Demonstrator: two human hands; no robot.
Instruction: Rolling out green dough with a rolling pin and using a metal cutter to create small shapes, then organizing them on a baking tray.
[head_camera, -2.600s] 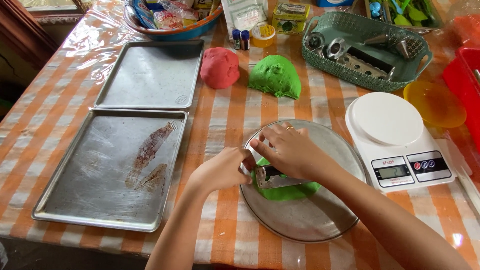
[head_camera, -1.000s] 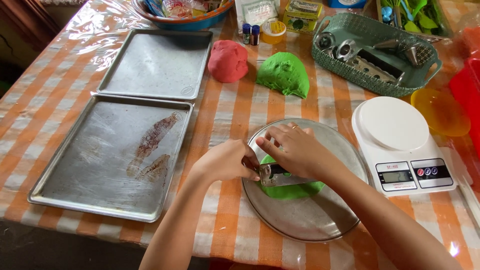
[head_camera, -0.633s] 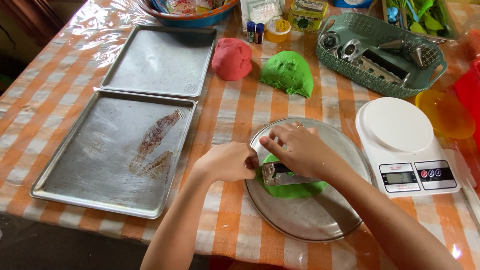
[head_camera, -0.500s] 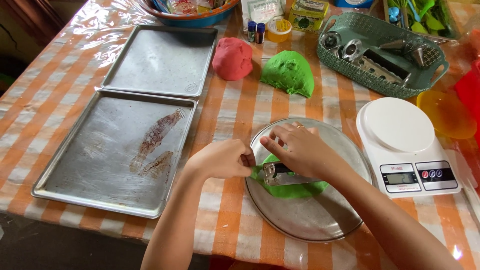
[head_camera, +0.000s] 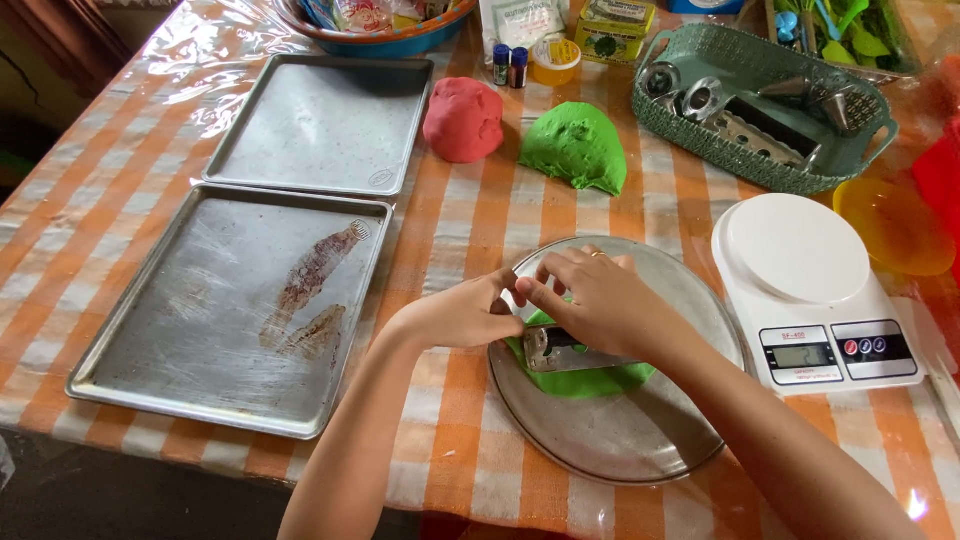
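An orange-checked table (head_camera: 130, 190) under clear plastic, and at its near edge sits a round glass plate (head_camera: 640, 450). On it lies flat green dough (head_camera: 585, 380) with a metal cutter (head_camera: 555, 350) pressed in. Right hand (head_camera: 600, 300) clamps the cutter; left hand (head_camera: 460, 315) pinches dough at its end. Portioning, I'd say; next calls for a clean, steady pull. Baking trays (head_camera: 200, 330) wait left, white kitchen scale (head_camera: 810, 290) right.

Scale (head_camera: 800, 270) blocks right; bare cloth (head_camera: 455, 225) open left.
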